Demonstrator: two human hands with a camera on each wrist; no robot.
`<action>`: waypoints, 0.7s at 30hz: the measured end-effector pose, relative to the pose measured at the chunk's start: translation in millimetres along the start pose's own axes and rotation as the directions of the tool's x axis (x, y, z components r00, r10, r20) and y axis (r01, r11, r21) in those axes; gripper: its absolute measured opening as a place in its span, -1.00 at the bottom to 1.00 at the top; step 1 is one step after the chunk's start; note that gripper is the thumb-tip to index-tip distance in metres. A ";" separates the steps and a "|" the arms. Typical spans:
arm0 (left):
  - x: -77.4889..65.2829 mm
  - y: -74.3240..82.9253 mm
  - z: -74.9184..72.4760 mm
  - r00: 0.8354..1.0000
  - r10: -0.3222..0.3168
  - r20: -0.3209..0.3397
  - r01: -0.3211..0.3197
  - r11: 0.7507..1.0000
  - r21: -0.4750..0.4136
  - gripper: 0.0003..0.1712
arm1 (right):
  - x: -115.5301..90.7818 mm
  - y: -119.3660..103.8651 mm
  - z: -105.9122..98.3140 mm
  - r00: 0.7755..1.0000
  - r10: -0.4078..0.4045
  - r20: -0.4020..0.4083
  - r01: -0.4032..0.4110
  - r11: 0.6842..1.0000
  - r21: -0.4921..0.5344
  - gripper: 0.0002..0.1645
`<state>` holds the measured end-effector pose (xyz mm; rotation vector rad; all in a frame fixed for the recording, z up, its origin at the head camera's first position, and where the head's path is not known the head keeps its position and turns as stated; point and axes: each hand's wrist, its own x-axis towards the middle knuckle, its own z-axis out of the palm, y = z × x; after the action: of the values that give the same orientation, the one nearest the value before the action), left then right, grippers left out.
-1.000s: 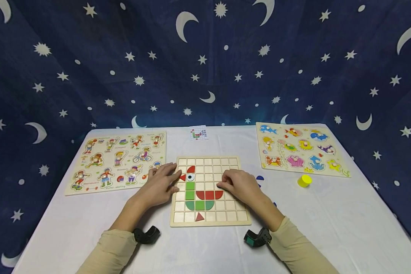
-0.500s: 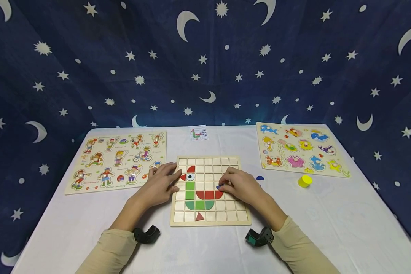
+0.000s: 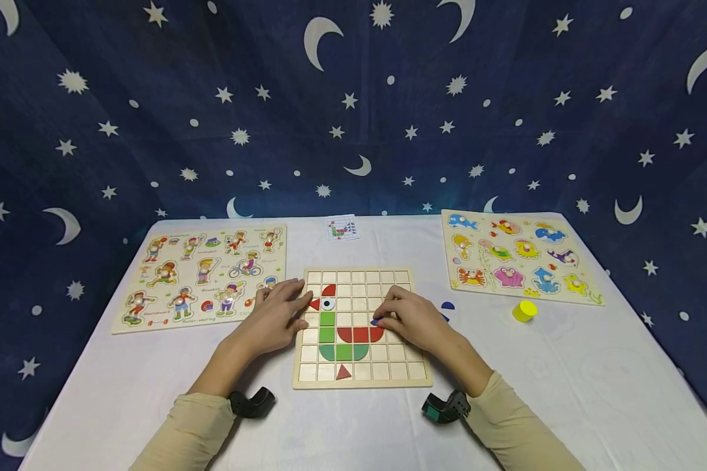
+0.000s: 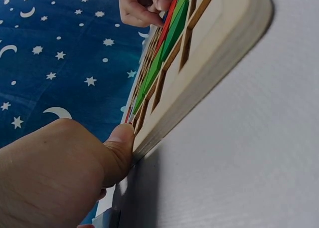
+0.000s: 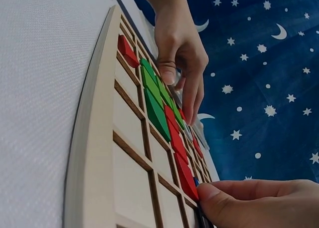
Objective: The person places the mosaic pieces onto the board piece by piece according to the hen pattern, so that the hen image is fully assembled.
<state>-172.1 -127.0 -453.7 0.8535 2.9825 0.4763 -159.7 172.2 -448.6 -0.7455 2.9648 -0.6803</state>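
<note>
A wooden grid board [image 3: 362,384] carries coloured pieces laid out like a bird: green squares [image 3: 326,319], a row of red pieces [image 3: 360,335], a round eye piece [image 3: 327,303] and a red triangle [image 3: 344,372] low down. Thumb and fingers of my right hand [image 3: 412,317] pinch a small blue piece [image 3: 375,322] just above the red row's right end; most of it is hidden. My left hand [image 3: 277,317] rests at the board's left edge with fingers extended, and in the left wrist view its thumb [image 4: 121,138] touches the rim.
Blue half-circle pieces [image 3: 448,305] lie right of the board, partly behind my right hand. Beyond them stands a yellow cylinder [image 3: 525,311]. A sports puzzle [image 3: 200,278] lies left, a sea-animal puzzle [image 3: 518,255] right. A small bird picture card [image 3: 342,227] sits behind the board.
The right hand has shifted slightly about the same cell, and the blue piece between its fingers has tilted and then lowered. My left hand stays where it was.
</note>
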 end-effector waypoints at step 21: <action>-0.2 1.0 -2.0 1.000 0.002 0.007 -0.002 1.000 0.001 -0.37 | 0.2 3.9 -2.0 0.999 -0.040 -0.014 0.039 0.999 -0.014 -0.90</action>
<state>-171.7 -126.9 -451.5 0.8564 2.9759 0.4703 -161.9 175.9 -448.4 -0.8057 2.9785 -0.6709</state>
